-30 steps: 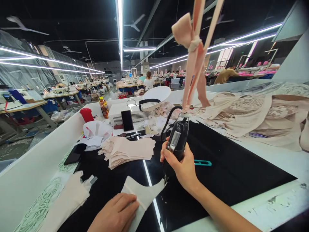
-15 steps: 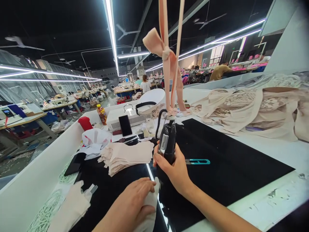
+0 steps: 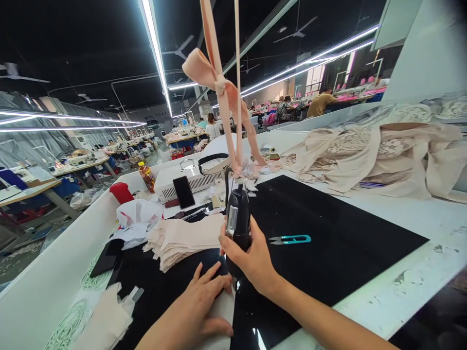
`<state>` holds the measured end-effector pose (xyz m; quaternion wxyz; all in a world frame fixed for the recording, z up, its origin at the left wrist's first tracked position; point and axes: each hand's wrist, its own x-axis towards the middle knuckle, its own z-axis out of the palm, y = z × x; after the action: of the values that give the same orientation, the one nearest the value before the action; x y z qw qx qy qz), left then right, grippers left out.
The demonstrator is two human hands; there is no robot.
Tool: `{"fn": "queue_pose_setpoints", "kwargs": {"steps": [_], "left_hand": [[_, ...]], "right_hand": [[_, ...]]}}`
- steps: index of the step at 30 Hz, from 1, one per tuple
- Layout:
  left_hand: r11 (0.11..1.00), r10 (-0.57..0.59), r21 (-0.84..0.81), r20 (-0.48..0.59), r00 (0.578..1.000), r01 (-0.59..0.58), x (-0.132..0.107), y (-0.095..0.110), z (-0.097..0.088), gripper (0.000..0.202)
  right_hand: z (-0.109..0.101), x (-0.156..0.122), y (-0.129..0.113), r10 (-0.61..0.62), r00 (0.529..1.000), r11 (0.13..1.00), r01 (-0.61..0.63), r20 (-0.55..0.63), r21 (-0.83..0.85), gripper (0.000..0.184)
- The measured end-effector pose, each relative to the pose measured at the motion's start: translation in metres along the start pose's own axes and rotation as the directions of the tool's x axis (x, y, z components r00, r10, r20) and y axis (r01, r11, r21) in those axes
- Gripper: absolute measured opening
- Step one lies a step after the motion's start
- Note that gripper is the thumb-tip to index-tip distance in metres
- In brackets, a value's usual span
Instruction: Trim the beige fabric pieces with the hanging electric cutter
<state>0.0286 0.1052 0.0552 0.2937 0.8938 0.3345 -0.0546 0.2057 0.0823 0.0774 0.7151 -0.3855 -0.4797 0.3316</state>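
My right hand (image 3: 255, 262) is wrapped round a black electric trimmer (image 3: 241, 218), held upright with its cord at the top and its lower end at the cloth. Peach fabric strips (image 3: 226, 112), tied in a knot, run up from the tool's top. My left hand (image 3: 199, 306) lies palm down with fingers spread, pressing a pale cloth piece (image 3: 223, 311) onto the black board (image 3: 328, 248). The trimmer's tip is close to my left fingertips, beside the cloth's right edge. Much of that cloth is hidden under my left hand.
Blue thread snips (image 3: 296, 239) lie on the board to the right. A stack of beige cloth pieces (image 3: 189, 238) sits beyond my left hand, more cut cloth (image 3: 105, 316) at left. A phone (image 3: 183, 192) leans against a white box (image 3: 171, 183). Beige garments (image 3: 350, 155) are heaped at right.
My left fingers have spread and flattened on the cloth. The trimmer has come down beside the cloth's edge. The whole view has shifted, so things appear further left.
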Motion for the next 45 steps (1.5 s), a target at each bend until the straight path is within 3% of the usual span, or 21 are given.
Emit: {"fn": "queue_pose_setpoints", "kwargs": {"steps": [8,22,29,34,41,45], "left_hand": [[0.999,0.027,-0.023,-0.010,1.000,-0.027,-0.001,-0.007,0.005,0.047],[0.996,0.085,0.016,-0.013,0.996,-0.085,0.000,-0.002,0.002,0.053],[0.994,0.105,0.021,-0.019,0.994,-0.105,0.000,-0.001,0.000,0.067],[0.992,0.123,0.037,-0.044,0.991,-0.122,0.001,-0.003,0.003,0.100],[0.984,0.175,0.030,-0.050,0.983,-0.173,0.001,-0.007,0.002,0.099],[0.976,0.215,0.031,-0.055,0.975,-0.213,0.001,-0.008,0.002,0.109]], "right_hand": [[0.003,-0.002,0.002,-0.013,1.000,1.000,0.013,0.014,0.004,0.022],[0.008,-0.014,-0.005,-0.035,0.999,0.998,0.033,0.035,0.060,0.021],[0.009,-0.018,-0.008,-0.020,0.999,0.997,0.016,0.047,0.074,0.019],[0.007,-0.027,-0.007,0.004,0.996,0.991,-0.017,0.094,0.136,0.022],[0.008,-0.031,-0.005,-0.017,0.995,0.992,0.005,0.099,0.123,0.025],[0.008,-0.033,-0.009,-0.005,0.995,0.986,-0.012,0.103,0.166,0.024]]}}
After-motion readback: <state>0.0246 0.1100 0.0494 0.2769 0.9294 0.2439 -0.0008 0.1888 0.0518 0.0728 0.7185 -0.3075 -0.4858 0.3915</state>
